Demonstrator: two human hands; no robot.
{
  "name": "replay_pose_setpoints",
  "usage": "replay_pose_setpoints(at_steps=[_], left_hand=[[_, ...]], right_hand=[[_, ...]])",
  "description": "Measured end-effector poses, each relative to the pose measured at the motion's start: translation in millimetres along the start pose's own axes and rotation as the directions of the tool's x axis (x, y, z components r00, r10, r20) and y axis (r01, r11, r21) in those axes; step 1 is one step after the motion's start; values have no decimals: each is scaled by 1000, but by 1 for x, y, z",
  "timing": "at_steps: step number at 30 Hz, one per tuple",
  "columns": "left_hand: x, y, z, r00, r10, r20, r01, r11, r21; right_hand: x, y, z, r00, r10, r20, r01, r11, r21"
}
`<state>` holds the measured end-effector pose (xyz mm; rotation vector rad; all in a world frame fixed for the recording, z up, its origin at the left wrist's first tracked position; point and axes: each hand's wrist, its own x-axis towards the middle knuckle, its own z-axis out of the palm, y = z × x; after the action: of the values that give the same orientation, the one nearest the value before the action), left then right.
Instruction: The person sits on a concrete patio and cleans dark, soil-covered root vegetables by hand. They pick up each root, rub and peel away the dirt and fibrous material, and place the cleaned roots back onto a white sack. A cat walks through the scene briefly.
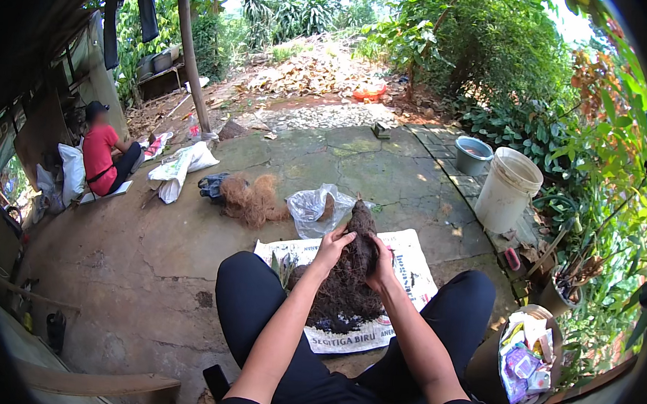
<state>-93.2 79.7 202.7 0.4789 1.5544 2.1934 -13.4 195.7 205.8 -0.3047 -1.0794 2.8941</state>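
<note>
A long, dark clump of soil and roots point(361, 235) stands nearly upright between my hands, its narrow tip pointing away from me. My left hand point(331, 251) grips its left side, thumb across the front. On the other side my right hand point(382, 266) is pressed against it, with some fingers hidden. Below lies a heap of dark soil with fine roots point(345, 300), spread on a flattened white woven sack point(417, 266) that bears print. A small green-leaved plant point(282, 269) sits at the heap's left, partly hidden by my left arm.
Beyond the sack are a clear plastic bag point(312, 209) and brown coconut-like fibre point(256, 200). A white bucket point(507, 191) and grey basin point(472, 155) stand right. A rubbish-filled bin point(528, 359) is near my right knee. A person point(104, 152) sits at left; a phone point(216, 381) lies near me.
</note>
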Motion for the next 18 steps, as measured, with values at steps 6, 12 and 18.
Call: replay_pose_setpoints(at_steps=[6, 12, 18], left_hand=[[-1, -21, 4, 996, 80, -33, -75, 989, 125], [1, -31, 11, 978, 115, -177, -65, 963, 263], [-20, -8, 25, 703, 710, -47, -318, 373, 872]], right_hand=[[2, 5, -13, 996, 72, -49, -74, 996, -42], [2, 8, -17, 997, 53, -55, -54, 999, -6], [13, 19, -19, 997, -25, -69, 30, 997, 68]])
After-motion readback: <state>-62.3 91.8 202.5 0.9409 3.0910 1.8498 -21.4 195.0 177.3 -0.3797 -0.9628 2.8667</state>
